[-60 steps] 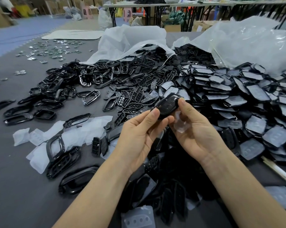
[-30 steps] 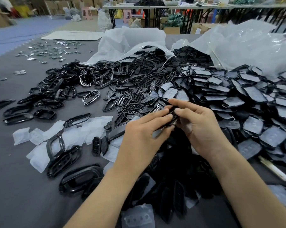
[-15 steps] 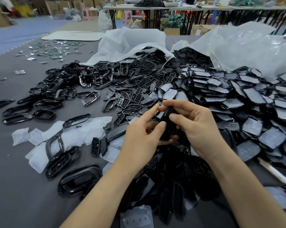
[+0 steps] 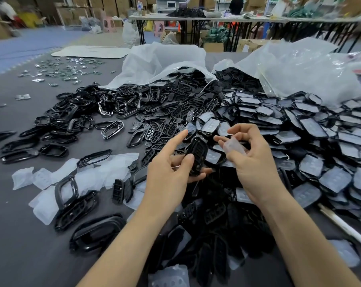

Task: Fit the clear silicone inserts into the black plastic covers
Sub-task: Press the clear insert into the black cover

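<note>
My left hand (image 4: 171, 172) holds a black plastic cover (image 4: 197, 156) upright between thumb and curled fingers, its slotted face turned toward me, index finger stretched out above it. Just to the right, my right hand (image 4: 254, 162) grips a clear silicone insert (image 4: 234, 147) in its curled fingers. Cover and insert are a short gap apart, above the middle of the table. Below the hands lies a heap of loose black covers (image 4: 206, 235).
A large pile of covers with inserts fitted (image 4: 310, 141) spreads right. Black frames (image 4: 76, 125) and slotted covers spill from white bags (image 4: 158, 61) at the back. Loose clear inserts (image 4: 82, 179) lie left. A pale stick (image 4: 345, 226) lies at the right edge.
My hands were pressed together on one cover; they have drawn apart. The left hand now holds a slotted cover and the right hand holds a clear insert.
</note>
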